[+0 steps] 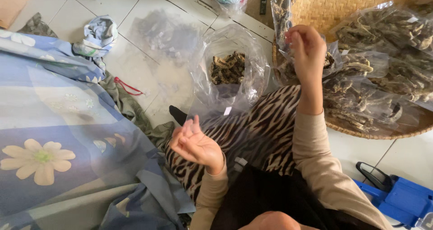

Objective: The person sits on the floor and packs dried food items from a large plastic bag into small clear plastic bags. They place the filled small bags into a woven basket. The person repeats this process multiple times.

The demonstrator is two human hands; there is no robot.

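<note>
Right hand (308, 54), upper centre-right of frame, is raised over the rim of the woven basket (315, 6), fingers pinched on the edge of a small clear bag (280, 18) that hangs upright with dark dried pieces inside. Left hand (195, 144), lower centre, hovers above the lap, fingers loosely curled; looks empty, though a thin film between the fingertips can't be ruled out.

Containers:
- woven basket, upper right: stacked with filled clear bags (383, 31) of the same dark dried material, some overlapping the rim.
- large open clear bag (230, 69), centre, on the floor (135, 58) against the knees: mouth open, a small heap of dried pieces at the bottom.
- flat pile of empty small bags (164, 31) on the floor, upper centre-left.

Risks, as I judge them:
- pinch is on the bag's edge only; if the mouth is unsealed, a tilt could spill pieces onto the floor.
- large open bag is soft-walled and unsupported; a knee nudge could fold it over.
- basket stack sits at the rim; bags could slide off.
</note>
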